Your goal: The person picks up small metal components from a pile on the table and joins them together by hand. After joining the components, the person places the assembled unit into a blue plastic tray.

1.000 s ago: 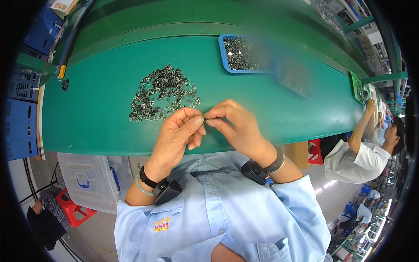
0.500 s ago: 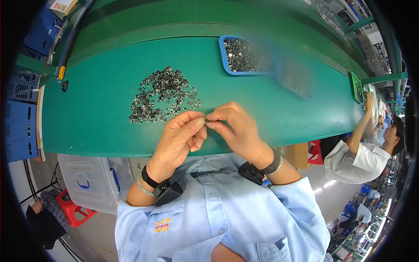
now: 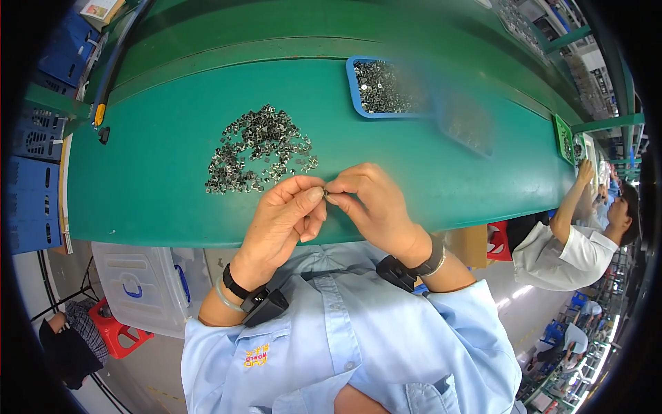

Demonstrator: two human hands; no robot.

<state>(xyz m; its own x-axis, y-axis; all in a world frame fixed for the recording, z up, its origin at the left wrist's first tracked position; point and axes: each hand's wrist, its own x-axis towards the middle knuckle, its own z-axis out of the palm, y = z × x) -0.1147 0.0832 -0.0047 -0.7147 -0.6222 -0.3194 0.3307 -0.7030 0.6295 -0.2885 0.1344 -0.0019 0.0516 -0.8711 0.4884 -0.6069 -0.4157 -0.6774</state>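
Note:
Between the fingertips of both hands is a tiny dark metallic part [image 3: 325, 193], mostly covered by the fingers. My left hand [image 3: 286, 214] pinches it from the left with thumb and forefinger, its other fingers curled. From the right, my right hand [image 3: 372, 200] meets it with thumb and forefinger, also closed. Just beyond the left hand, a loose heap of small black and silver parts [image 3: 265, 134] is spread on the green tabletop [image 3: 165, 152]. Both hands are above the near edge of the table.
A blue tray [image 3: 354, 90] full of small metal parts stands at the back, its right side blurred. At far left lies a yellow-handled tool [image 3: 100, 114]. A green tray [image 3: 564, 138] sits at the right, near another person [image 3: 565, 252]. A lidded plastic box [image 3: 138, 283] stands below the table.
My hands hold almost the same pose, with the fingertips still together on the tiny part. At the right, the other person's hand has shifted slightly.

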